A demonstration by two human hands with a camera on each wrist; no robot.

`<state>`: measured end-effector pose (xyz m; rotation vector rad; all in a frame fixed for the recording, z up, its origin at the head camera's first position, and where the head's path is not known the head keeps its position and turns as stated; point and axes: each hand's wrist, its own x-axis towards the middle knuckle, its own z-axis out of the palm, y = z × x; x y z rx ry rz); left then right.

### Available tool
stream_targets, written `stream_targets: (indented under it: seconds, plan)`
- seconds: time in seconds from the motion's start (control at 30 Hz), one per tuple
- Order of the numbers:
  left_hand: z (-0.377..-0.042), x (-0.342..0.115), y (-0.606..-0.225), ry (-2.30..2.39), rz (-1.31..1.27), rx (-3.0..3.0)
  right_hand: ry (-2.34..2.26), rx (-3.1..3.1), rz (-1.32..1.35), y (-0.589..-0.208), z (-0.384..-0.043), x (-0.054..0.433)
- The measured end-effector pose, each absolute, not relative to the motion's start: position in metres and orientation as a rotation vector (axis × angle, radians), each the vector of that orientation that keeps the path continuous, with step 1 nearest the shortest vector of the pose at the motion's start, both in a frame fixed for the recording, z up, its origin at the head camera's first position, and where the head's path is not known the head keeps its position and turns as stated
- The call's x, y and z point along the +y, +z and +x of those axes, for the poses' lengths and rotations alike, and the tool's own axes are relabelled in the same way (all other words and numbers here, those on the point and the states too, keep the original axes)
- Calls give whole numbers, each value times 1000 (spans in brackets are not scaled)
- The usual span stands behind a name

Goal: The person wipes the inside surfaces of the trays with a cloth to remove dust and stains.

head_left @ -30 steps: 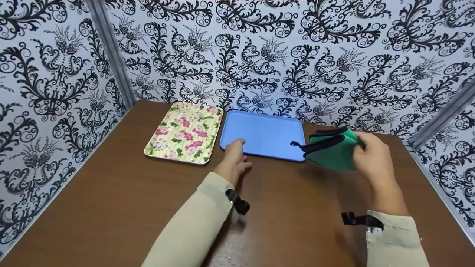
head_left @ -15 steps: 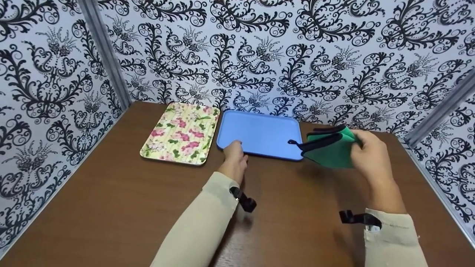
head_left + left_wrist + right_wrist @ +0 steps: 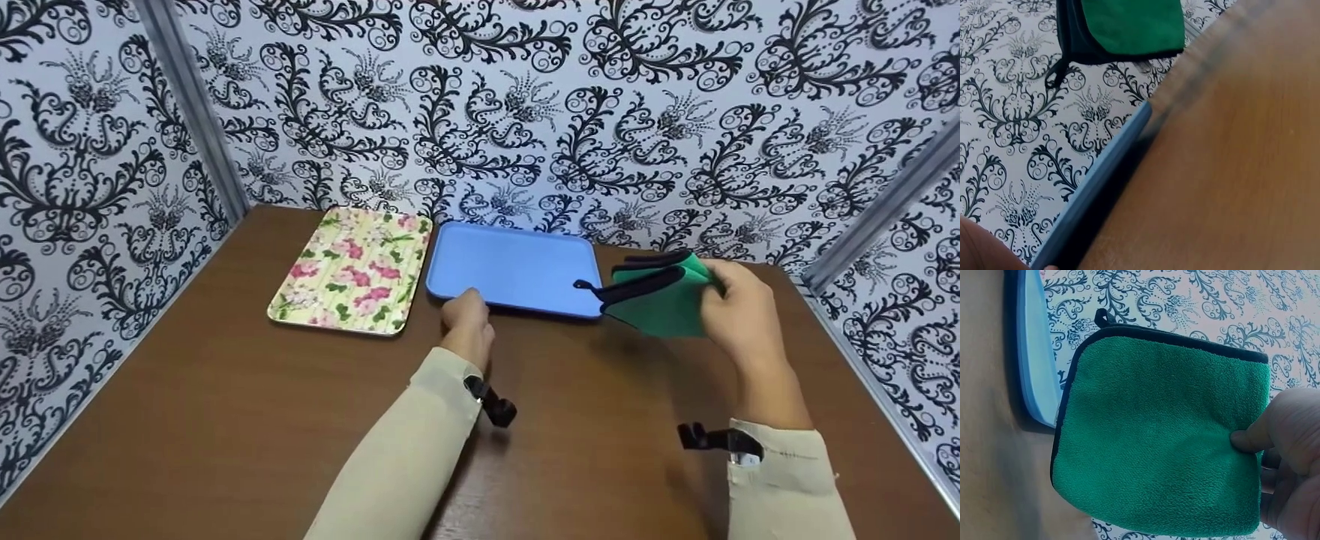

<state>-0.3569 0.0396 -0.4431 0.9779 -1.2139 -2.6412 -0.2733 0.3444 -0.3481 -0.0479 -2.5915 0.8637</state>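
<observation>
A folded green towel cloth (image 3: 1162,439) with black edging and a small black loop hangs in the air at the right. My right hand (image 3: 742,307) pinches its right side, thumb (image 3: 1249,439) on the near face and fingers behind. The blue tray (image 3: 517,262) lies on the table against the back wall. At its front left corner, my left hand (image 3: 469,322) grips the rim between thumb and curled fingers. Only bits of that hand show in the left wrist view, at the bottom beside the tray's edge (image 3: 1095,180). In the head view the cloth's loop overlaps the tray's right side.
A tray with a pink flower pattern (image 3: 352,270) lies just left of the blue one. Black-and-white patterned walls (image 3: 480,112) enclose the brown table (image 3: 300,420) at the back and sides.
My left hand's fingers have closed onto the blue tray's front left corner. The right hand keeps its hold on the cloth. The view has shifted slightly right.
</observation>
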Motion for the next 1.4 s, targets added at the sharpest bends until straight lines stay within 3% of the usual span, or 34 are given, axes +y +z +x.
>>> stream_targets:
  seconds: [0.4,0.7,1.4]
  plan:
    - [-358,36,-454,-2713,877,-1178,868,-2574,-52,-345,-271,346]
    - [-351,25,-441,-2719,790,-1302,894,-2556,-75,-342,-270,346]
    - [-328,-47,-420,-2774,540,-1445,946,-2528,-201,-340,-268,347]
